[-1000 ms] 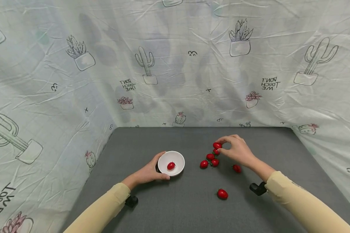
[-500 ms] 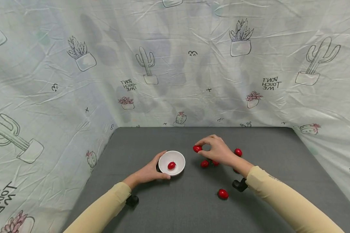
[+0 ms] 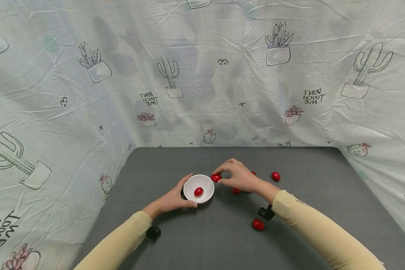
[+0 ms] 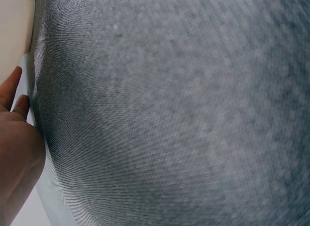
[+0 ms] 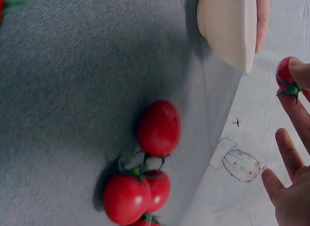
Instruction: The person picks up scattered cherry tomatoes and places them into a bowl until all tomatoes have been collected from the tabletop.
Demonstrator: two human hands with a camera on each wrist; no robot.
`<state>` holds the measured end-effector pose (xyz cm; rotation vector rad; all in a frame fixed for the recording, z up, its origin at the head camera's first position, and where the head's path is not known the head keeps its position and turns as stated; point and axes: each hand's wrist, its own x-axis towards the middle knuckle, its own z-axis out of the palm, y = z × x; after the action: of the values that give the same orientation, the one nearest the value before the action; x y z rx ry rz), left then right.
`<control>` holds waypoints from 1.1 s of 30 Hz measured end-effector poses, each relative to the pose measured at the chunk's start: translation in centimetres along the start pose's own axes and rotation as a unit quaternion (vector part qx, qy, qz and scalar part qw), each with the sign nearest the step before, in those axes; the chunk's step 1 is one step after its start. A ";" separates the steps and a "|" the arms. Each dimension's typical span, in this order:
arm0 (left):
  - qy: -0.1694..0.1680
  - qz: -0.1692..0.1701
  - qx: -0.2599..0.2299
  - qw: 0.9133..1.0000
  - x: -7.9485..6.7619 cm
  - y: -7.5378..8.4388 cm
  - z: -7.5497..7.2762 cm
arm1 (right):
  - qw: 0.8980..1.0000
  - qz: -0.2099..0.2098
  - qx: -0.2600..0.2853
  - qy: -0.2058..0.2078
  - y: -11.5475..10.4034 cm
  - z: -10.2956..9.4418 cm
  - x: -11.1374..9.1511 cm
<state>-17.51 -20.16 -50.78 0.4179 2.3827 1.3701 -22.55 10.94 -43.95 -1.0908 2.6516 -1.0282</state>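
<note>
My left hand (image 3: 172, 200) holds the white bowl (image 3: 208, 184) from its left side, thumb at the front and fingers behind. One red cherry tomato (image 3: 198, 191) lies inside. Between thumb and fingertips, my right hand (image 3: 241, 177) pinches another cherry tomato (image 3: 215, 177) just right of the bowl's rim. The right wrist view shows this pinched tomato (image 5: 285, 73) with its green stem, the other fingers spread apart. In the left wrist view, only part of the left hand (image 4: 19, 153) appears, close to the bowl (image 4: 12, 27).
Several cherry tomatoes (image 5: 160, 129) lie grouped on the grey tabletop (image 3: 202, 240), partly hidden beneath the right hand in the head view. A single tomato (image 3: 275, 176) lies farther right, another (image 3: 257, 224) nearer the front. A cactus-print cloth (image 3: 202, 75) hangs behind.
The right hand has carried a cherry tomato leftward from the group to the bowl's right side, uncovering a tomato at the back right. My left hand and the bowl have stayed in place.
</note>
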 end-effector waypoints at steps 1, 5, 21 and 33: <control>0.000 0.000 -0.002 1.000 0.0 0.0 0.0 | 1.000 -0.001 0.001 -0.004 -0.2 0.1 0.1; -0.001 0.005 -0.011 1.000 0.0 -0.1 0.0 | 1.000 -0.001 -0.003 -0.018 -0.8 0.7 0.6; -0.007 -0.001 -0.020 1.000 0.0 0.1 -0.1 | 0.996 -0.055 -0.042 -0.055 -1.2 2.5 1.7; -0.012 0.007 -0.022 1.000 -0.2 0.1 -0.1 | 0.994 -0.057 -0.064 -0.070 -1.7 3.0 2.1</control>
<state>-17.34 -20.23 -50.63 0.4372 2.3309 1.4121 -22.13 7.07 -44.89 -1.3009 2.5998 -0.7751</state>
